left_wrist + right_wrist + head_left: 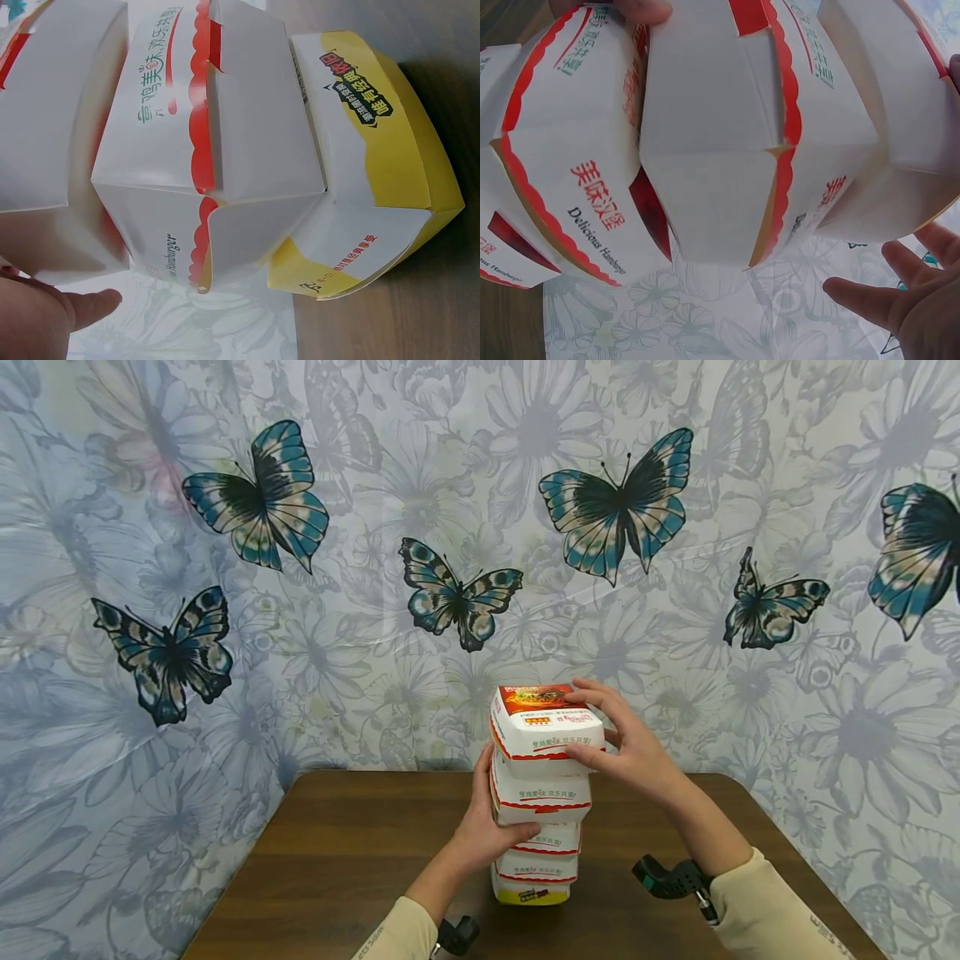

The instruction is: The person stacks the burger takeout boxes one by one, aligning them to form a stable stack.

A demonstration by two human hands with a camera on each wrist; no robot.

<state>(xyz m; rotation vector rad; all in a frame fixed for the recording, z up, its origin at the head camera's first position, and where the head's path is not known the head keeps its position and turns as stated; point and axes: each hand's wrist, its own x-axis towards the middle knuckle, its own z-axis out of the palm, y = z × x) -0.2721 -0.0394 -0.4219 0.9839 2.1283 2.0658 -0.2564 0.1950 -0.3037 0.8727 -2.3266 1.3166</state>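
Note:
A stack of several paper burger boxes stands upright in the head view, white with red scalloped trim. The top burger box (547, 739) bears a burger picture and sits shifted to the right over the second burger box (542, 802). My right hand (626, 739) holds the top one at its right end, thumb on the front, fingers over the upper edge. From the left my left hand (487, 822) grips the second box, thumb across the front at its lower edge. The lowest burger box (382, 135) is yellow and white.
The stack rests on a brown wooden table (360, 843). Behind it hangs a pale floral cloth (360, 693) printed with blue butterflies. Both wrists wear black camera mounts, the right one (671, 878) close to the table's right half.

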